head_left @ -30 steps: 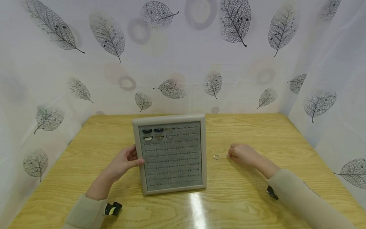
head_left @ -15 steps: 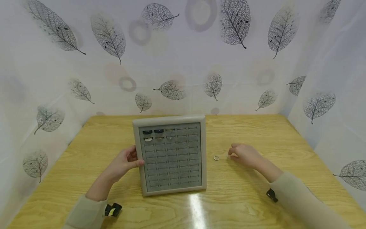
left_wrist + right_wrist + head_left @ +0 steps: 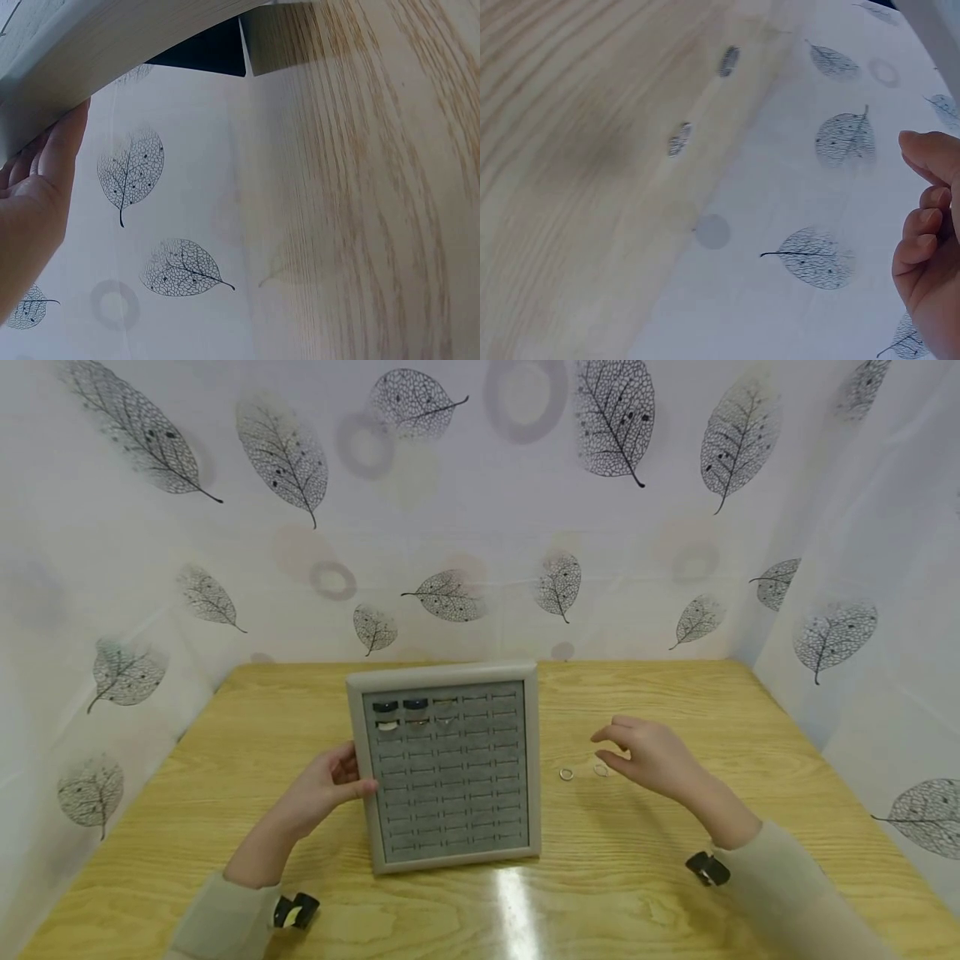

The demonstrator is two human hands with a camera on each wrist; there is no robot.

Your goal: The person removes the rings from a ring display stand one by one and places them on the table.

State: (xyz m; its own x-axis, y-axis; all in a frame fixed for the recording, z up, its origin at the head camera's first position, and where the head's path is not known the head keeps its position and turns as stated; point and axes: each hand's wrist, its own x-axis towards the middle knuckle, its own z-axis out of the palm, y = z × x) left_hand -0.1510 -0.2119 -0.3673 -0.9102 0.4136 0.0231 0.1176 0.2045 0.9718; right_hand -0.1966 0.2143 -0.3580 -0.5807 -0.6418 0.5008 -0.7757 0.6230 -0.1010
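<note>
I see the left hand (image 3: 322, 789) gripping the left edge of the framed ring display (image 3: 532, 760), which stands on the wooden table (image 3: 637, 893). Two loose metal rings (image 3: 566, 779) lie to its right. Near them hovers the right hand (image 3: 654, 756), thumb and fingers parted, holding nothing.

Left grip (image 3: 327, 788) apparently curled, right grip (image 3: 651, 758) parted

The ring display board (image 3: 532, 760) partly hides the left hand (image 3: 324, 789). The right wrist view crops the right hand (image 3: 936, 259).
</note>
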